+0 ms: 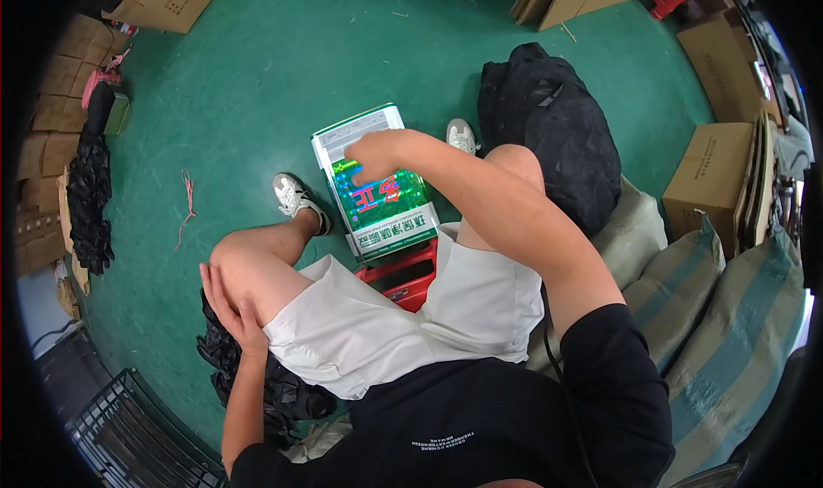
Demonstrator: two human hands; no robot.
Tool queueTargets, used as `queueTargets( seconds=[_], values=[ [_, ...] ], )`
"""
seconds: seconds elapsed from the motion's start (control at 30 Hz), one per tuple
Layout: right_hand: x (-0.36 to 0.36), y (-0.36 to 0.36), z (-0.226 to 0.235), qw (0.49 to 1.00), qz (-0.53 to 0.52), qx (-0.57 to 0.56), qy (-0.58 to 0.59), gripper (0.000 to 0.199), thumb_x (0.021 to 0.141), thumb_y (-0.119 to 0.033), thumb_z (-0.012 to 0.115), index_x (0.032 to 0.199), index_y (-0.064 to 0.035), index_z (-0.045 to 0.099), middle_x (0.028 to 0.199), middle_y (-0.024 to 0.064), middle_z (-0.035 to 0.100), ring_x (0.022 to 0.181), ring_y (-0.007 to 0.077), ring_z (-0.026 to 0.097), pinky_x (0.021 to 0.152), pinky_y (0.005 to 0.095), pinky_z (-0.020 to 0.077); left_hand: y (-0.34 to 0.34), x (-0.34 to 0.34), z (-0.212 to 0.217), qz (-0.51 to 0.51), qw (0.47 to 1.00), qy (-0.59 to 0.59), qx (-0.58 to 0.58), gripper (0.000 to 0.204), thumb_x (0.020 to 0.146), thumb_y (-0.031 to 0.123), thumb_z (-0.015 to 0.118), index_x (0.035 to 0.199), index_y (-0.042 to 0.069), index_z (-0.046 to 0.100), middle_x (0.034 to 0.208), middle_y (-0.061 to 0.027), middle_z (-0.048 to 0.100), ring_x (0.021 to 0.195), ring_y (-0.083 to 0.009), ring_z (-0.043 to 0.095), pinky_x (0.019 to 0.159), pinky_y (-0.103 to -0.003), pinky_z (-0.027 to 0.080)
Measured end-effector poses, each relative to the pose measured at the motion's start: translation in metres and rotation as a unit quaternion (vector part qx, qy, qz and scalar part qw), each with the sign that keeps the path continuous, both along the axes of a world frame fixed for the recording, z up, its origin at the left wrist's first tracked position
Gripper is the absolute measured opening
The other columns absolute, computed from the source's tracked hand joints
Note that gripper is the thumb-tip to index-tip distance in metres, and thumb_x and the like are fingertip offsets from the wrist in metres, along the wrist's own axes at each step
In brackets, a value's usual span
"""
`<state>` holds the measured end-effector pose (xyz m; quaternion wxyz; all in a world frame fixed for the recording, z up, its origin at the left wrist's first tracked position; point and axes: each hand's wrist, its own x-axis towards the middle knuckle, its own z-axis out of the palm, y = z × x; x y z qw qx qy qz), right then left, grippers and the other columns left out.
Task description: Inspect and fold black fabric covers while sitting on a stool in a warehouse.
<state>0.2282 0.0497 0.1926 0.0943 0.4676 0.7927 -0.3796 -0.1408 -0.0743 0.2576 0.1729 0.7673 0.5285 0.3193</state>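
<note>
My right hand [377, 155] reaches over a rectangular green and white can [381, 218], with a shiny multicoloured panel and red lettering. The can is on the floor between my feet. My thumb and forefinger are apart and bent toward the panel, with nothing visible between them. Whether the fingertips touch the can is hard to tell. My left hand [233, 312] lies against the outside of my left knee, fingers stretched out and holding nothing. Under me, part of a red plastic stool [411, 289] shows between my legs.
A large black bag [549, 132] stands beside my right leg. Stuffed woven sacks [729, 351] and a cardboard box [707, 175] are on the right. Cartons [163, 0] line the left side. Crumpled black plastic [257, 372] lies near my left hip, and pink string [186, 209] on the green floor.
</note>
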Motion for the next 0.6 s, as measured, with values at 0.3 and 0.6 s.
queueTargets(
  seconds=[0.3, 0.6],
  values=[
    [0.015, 0.001, -0.001, 0.999, -0.034, 0.003, -0.034, 0.041, 0.082, -0.028, 0.062, 0.115, -0.0031, 0.064, 0.113, 0.0199, 0.066, 0.105, 0.0351, 0.064, 0.087, 0.0462, 0.0519, 0.001, -0.016, 0.015, -0.152, 0.968, 0.2, 0.016, 0.048, 0.093, 0.036, 0.037, 0.121, 0.006, 0.064, 0.141, -0.0201, 0.049, 0.138, -0.0413, 0.034, 0.115, -0.052, 0.015],
    [-0.007, 0.005, 0.0, 0.999, 0.026, -0.026, -0.035, 0.047, 0.084, -0.032, 0.062, 0.121, -0.0033, 0.058, 0.114, 0.0208, 0.066, 0.106, 0.0367, 0.063, 0.088, 0.0475, 0.0513, -0.042, -0.009, 0.01, -0.144, 0.97, 0.196, -0.015, 0.044, 0.089, 0.029, 0.04, 0.116, 0.007, 0.066, 0.139, -0.0184, 0.051, 0.137, -0.0409, 0.034, 0.115, -0.054, 0.014]
  ],
)
